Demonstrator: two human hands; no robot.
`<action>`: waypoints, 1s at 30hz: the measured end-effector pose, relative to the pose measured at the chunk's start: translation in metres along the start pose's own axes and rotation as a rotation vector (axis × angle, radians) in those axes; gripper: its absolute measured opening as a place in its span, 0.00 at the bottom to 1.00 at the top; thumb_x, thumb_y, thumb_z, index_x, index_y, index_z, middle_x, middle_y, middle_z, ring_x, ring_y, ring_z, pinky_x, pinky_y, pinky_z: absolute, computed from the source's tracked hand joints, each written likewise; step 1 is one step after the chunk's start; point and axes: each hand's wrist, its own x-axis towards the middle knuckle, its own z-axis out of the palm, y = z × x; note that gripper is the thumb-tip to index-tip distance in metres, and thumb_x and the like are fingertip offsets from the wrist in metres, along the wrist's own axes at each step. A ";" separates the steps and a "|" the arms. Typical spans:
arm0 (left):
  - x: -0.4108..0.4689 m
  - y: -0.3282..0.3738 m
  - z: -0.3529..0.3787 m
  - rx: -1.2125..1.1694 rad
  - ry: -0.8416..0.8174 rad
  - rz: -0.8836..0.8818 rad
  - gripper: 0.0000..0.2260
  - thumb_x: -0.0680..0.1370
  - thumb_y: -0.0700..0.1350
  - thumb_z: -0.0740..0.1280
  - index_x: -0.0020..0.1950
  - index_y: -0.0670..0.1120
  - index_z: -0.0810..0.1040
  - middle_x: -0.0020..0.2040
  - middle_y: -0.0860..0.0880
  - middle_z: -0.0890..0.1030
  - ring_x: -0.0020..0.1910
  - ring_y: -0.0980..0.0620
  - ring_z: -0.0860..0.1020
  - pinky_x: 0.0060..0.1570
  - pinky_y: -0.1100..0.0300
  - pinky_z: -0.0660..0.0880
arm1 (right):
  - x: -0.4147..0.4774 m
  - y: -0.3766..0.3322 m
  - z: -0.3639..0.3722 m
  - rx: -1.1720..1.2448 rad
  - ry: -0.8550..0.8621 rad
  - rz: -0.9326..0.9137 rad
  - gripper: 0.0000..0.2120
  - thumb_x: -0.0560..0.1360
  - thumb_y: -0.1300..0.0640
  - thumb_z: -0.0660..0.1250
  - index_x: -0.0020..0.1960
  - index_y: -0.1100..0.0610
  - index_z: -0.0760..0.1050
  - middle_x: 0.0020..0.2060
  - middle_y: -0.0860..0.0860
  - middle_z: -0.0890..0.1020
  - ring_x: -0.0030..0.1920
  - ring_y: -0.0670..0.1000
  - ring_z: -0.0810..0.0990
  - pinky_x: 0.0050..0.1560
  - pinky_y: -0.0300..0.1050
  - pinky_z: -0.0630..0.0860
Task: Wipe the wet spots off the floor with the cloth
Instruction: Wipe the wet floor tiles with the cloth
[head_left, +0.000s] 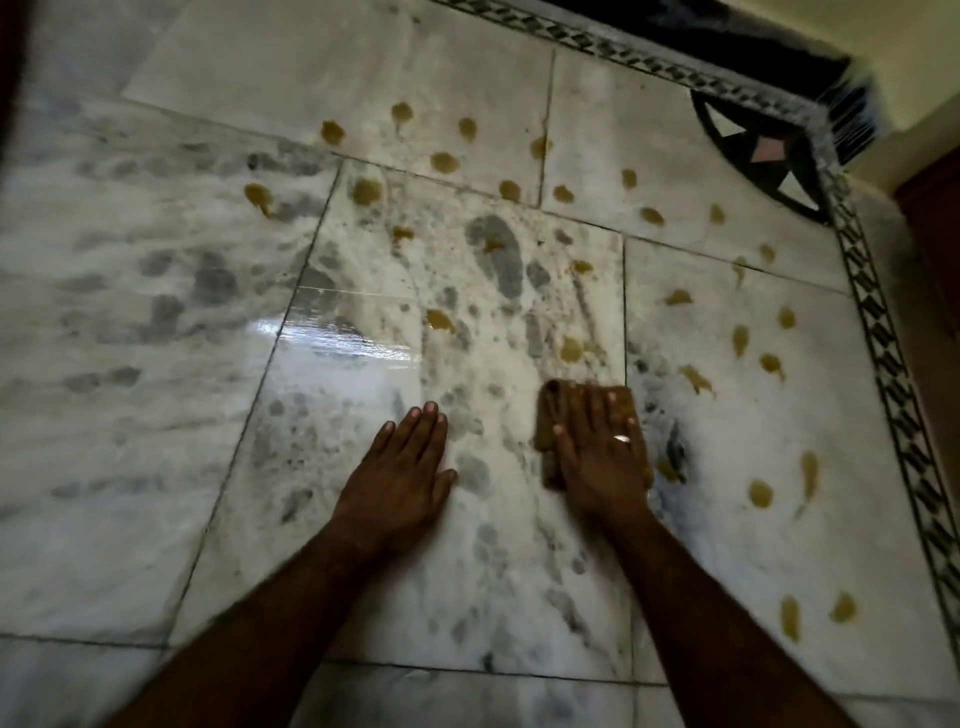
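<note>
**Now: cloth pinned flat, spots fanning out ahead**

So, my right hand (602, 457) lies spread on the brown cloth (551, 415), fingers straight and pressing down rather than curled round it. I judge that a flat palm puts the most fabric against the floor (156, 374) and lets me push it in broad sweeps. The cloth sits just right of the view's centre, wholly on the marble, on the seam between two slabs.

My left hand (400, 467) is open too, palm down on bare marble at 9 o'clock from the cloth, apart from it. It holds nothing; I take it to be there as a prop for my weight while I lean forward.

The wet spots (571, 349) are yellowish blotches scattered in an arc from 11 o'clock through 12 and round to 4 o'clock of the cloth, the nearest just beyond my fingertips at 12 and one touching the cloth's edge at 4. Many run close to the patterned border (893, 395) at 3 o'clock. Most of the job looks undone, so the cloth is placed to work outward into that arc.
</note>
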 end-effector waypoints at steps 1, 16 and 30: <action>-0.001 0.001 0.001 0.003 -0.013 0.018 0.37 0.76 0.62 0.32 0.82 0.45 0.46 0.82 0.46 0.43 0.82 0.47 0.45 0.77 0.53 0.38 | -0.011 0.013 0.001 0.002 -0.017 0.062 0.29 0.86 0.45 0.43 0.83 0.50 0.39 0.83 0.53 0.45 0.83 0.55 0.42 0.80 0.56 0.44; -0.034 0.035 0.017 -0.002 -0.009 0.139 0.38 0.81 0.63 0.33 0.81 0.40 0.55 0.81 0.42 0.53 0.81 0.42 0.55 0.78 0.47 0.52 | -0.157 -0.040 0.060 0.090 0.075 -0.265 0.30 0.84 0.45 0.50 0.83 0.50 0.47 0.83 0.54 0.50 0.82 0.58 0.48 0.78 0.61 0.51; -0.036 0.039 0.015 0.058 0.013 0.150 0.36 0.82 0.61 0.37 0.79 0.38 0.61 0.80 0.40 0.59 0.79 0.41 0.60 0.76 0.51 0.49 | -0.115 0.059 0.044 0.122 0.036 0.213 0.28 0.86 0.47 0.44 0.83 0.53 0.41 0.83 0.55 0.45 0.82 0.57 0.44 0.81 0.60 0.46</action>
